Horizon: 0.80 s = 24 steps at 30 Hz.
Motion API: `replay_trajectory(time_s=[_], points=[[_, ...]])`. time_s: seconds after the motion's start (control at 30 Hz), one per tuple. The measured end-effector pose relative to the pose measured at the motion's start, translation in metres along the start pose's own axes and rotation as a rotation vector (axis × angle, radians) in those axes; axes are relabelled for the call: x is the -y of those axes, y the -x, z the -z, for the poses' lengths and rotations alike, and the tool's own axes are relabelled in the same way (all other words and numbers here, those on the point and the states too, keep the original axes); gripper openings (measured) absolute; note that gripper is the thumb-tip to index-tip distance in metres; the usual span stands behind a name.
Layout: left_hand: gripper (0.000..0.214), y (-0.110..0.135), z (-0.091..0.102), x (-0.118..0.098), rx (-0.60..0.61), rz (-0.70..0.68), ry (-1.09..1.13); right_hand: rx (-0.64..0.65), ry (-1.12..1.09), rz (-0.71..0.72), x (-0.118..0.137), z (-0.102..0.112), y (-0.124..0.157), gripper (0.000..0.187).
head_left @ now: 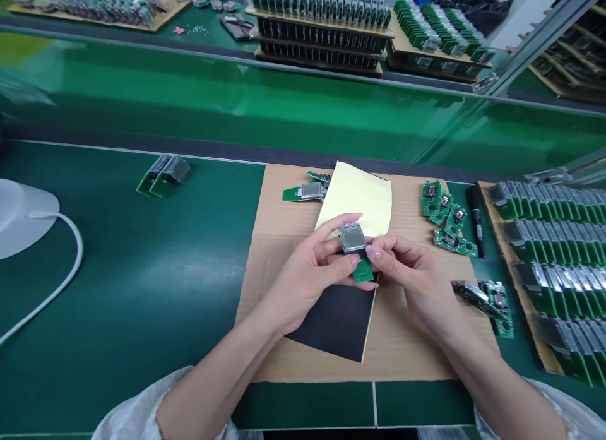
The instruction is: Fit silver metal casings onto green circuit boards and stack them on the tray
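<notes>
On the green worktop (142, 288) lies brown cardboard (416, 358) bearing a yellow paper (364, 197) and a black sheet (336, 320). The yellow paper partly covers loose boards (311, 192) at its left, and the hands hide parts of both sheets. A marker pen (477, 222) lies just beside the cardboard, near a tray (549, 359) at the right. A white object (26, 216) with a cord (81, 245) sits at the far left. A shiny green panel (284, 102) runs between the worktop and the trays at the back.

Both forearms reach in from the lower corners. The left hand (303, 279) grasps a small screen board (353, 238) above the sheets, its grip closed with the thumb on the front and the forefinger along the top. The right hand (416, 269) brings thumb and forefinger to the board's right edge; whether its grip pinches anything I cannot tell.

Counted: one screen board in hand, two upright boards (165, 175) at left, two partly under the paper, four small boards (445, 209) at the cardboard's upper right, two more (499, 307) below them, and four rows on the right-hand tray
</notes>
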<state>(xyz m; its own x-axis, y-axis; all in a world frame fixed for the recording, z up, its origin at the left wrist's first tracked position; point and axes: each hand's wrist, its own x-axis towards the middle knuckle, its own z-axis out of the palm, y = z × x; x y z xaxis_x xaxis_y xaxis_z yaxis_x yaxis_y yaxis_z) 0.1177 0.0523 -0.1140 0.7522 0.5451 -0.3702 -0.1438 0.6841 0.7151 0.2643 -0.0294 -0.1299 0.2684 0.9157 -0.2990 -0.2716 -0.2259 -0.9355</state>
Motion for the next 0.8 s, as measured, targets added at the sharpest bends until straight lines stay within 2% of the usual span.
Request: replay_trajectory(time_s=[0.2, 0.33, 0.53, 0.6, 0.73, 0.8], points=[[0.052, 0.0001, -0.0004, 0.0002, -0.003, -0.016, -0.019, -0.006, 0.013, 0.003, 0.0011, -0.0008, 0.0012, 0.017], [0.05, 0.0009, -0.0011, 0.0007, -0.045, -0.013, -0.04, -0.06, 0.099, 0.059, 0.0007, -0.0026, 0.0031, 0.014], [0.046, 0.0007, -0.0026, 0.0015, -0.056, -0.03, -0.038, -0.231, 0.416, 0.286, -0.0041, -0.0057, 0.0079, 0.01], [0.045, 0.0006, -0.0021, 0.0011, -0.052, -0.038, -0.038, -0.309, 0.42, 0.336, -0.0041, -0.0044, 0.008, 0.011], [0.042, 0.0011, 0.0002, -0.001, -0.063, -0.07, -0.044, -0.55, 0.373, 0.401, 0.001, -0.0002, 0.0055, 0.014], [0.04, 0.0012, 0.001, -0.0018, -0.077, -0.086, -0.052, -0.533, 0.363, 0.402, 0.0031, 0.0, 0.0041, 0.014]])
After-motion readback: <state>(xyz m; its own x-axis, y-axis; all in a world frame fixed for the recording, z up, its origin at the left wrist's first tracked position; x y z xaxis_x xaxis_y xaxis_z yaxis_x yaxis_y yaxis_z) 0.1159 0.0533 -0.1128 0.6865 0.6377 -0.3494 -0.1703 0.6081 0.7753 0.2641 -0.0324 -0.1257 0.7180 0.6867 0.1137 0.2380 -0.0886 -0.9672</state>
